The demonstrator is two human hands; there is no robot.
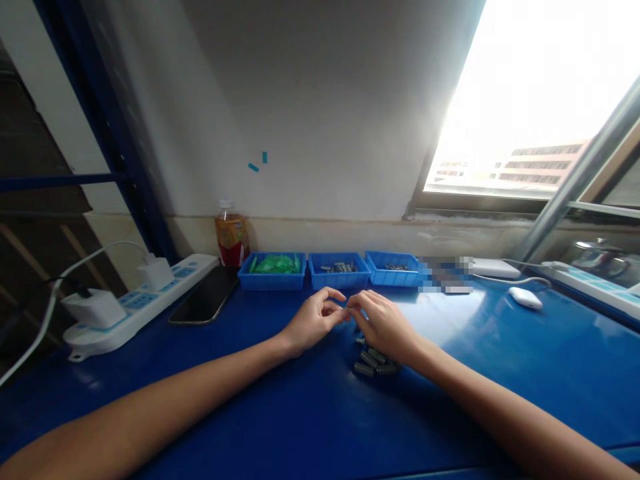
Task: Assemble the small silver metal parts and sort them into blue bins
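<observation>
My left hand [320, 317] and my right hand [381, 321] meet fingertip to fingertip over the blue tabletop [300, 413]. Both are closed in a pinch around something too small to make out. Below my right hand lies a loose pile of short grey metal cylinders [371, 361], partly covered by that hand. Behind the hands, three blue bins stand in a row. The left bin [273, 280] holds green pieces [274, 264], the middle bin [341, 277] holds small grey metal parts [342, 267], and the right bin [393, 275] holds smaller metal parts.
To the left are a black phone [204, 297], a white power strip [145, 300] with plugged-in chargers, and a drink bottle [232, 235]. On the right lie a white earbud case [525, 298], a white device [493, 269] with a cable, and another power strip [595, 288].
</observation>
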